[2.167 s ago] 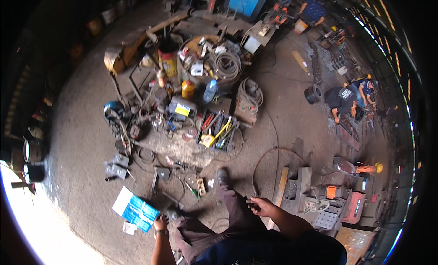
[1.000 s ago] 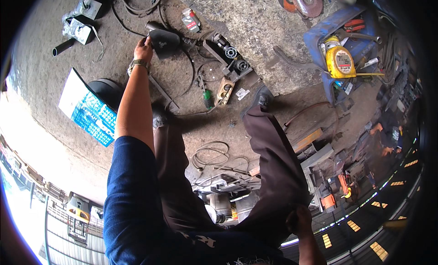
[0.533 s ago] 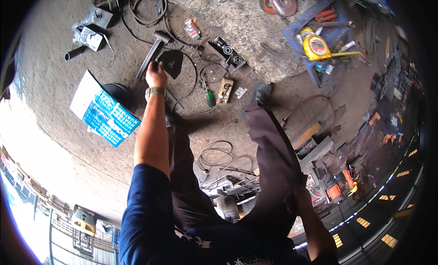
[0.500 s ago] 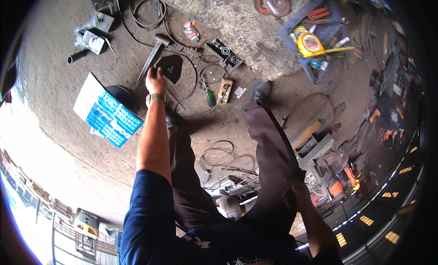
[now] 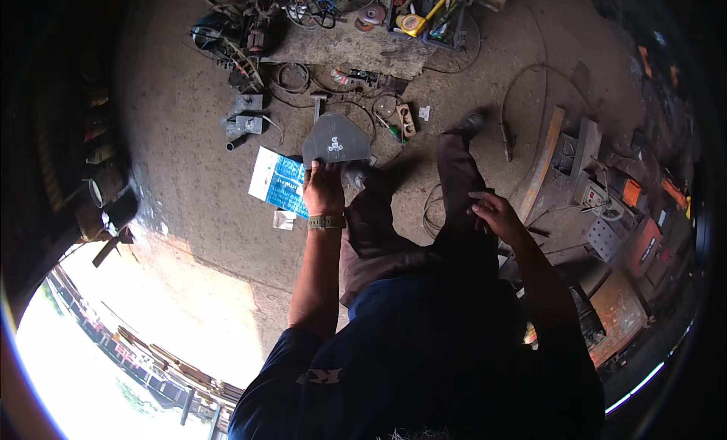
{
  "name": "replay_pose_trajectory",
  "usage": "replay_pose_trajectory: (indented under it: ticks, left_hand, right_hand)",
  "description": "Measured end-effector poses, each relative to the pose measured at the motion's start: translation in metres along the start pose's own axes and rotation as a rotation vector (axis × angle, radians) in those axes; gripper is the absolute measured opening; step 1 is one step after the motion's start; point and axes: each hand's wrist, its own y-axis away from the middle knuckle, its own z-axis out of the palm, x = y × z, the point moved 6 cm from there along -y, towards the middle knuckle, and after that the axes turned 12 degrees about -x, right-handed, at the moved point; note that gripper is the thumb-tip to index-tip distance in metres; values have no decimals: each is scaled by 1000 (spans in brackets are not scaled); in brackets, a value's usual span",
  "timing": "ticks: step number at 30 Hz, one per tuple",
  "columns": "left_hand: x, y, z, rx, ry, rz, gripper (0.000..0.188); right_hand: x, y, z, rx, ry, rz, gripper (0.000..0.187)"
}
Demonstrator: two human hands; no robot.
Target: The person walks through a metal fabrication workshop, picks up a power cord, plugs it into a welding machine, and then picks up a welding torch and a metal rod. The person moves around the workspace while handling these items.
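- Change since half a second ago: the left hand [image 5: 324, 188] has lifted off the floor and now carries one dark grey metal plate [image 5: 336, 139], flat, five-sided and pointed at the top; before, that hand was down among the cables.
- Left grip: fingers closed on the plate's lower left edge, thumb side toward the person. One wristband [image 5: 326, 222] sits just below the grip.
- Plate position: held up beyond the grip, above the floor, with small pale marks on its face.
- Right hand [image 5: 496, 213]: rests on the right trouser leg [image 5: 460, 205], fingers loosely spread, holding nothing.
- Left of the grip, on the concrete: one blue and white printed box [image 5: 279, 182], one small white scrap just below it.
- Beyond the grip: one hammer [image 5: 318, 101], coiled black cables [image 5: 291, 78], one small yellow-brown block [image 5: 405, 119].
- Further beyond and left: two grey metal brackets [image 5: 246, 119].
- Right of the grip: one long wooden plank [image 5: 542, 162], well apart.
- Two shoes are visible, one per leg.
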Motion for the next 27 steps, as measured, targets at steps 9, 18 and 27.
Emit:
replay_pose_trajectory:
  ticks: [9, 18, 27]
  left_hand:
    - [113, 7, 200, -316, -1648, 760, 38]
    - [157, 4, 414, -486, -1220, 735, 14]
    - [112, -80, 572, -793, -230, 76, 23]
  right_hand:
    - [98, 161, -151, 456, -190, 60, 42]
    - [208, 311, -195, 912, -817, 157, 32]
    - [259, 320, -103, 1062, -1108, 222, 38]
